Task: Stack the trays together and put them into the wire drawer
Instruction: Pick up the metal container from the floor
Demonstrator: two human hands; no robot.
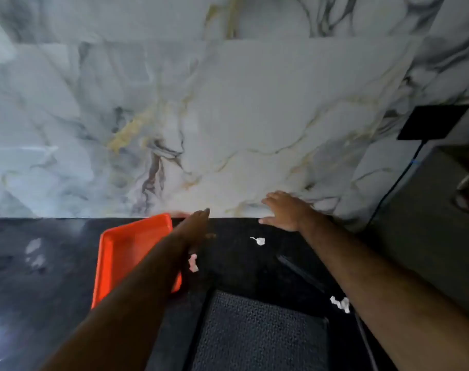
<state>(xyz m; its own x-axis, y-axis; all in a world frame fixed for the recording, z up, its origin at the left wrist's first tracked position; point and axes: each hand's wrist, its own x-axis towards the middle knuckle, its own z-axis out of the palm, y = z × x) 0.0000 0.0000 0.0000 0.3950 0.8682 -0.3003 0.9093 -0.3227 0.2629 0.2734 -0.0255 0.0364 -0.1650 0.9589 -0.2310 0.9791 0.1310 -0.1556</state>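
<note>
Starting nearest the camera, a dark textured tray (257,333) is seen on the black desk (40,277), with an orange tray (126,253) just left of it. The left hand (196,223) is stretched forward over the orange tray's far right edge; whether its fingers are closed cannot be told. Farther right, the right hand (284,212) is held flat, fingers spread, empty, near the marble wall (228,116). No writing can be read.

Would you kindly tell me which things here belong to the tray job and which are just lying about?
Job: orange tray; left hand; right hand.
Lying about: white scraps; dark textured mat; black square panel.
</note>
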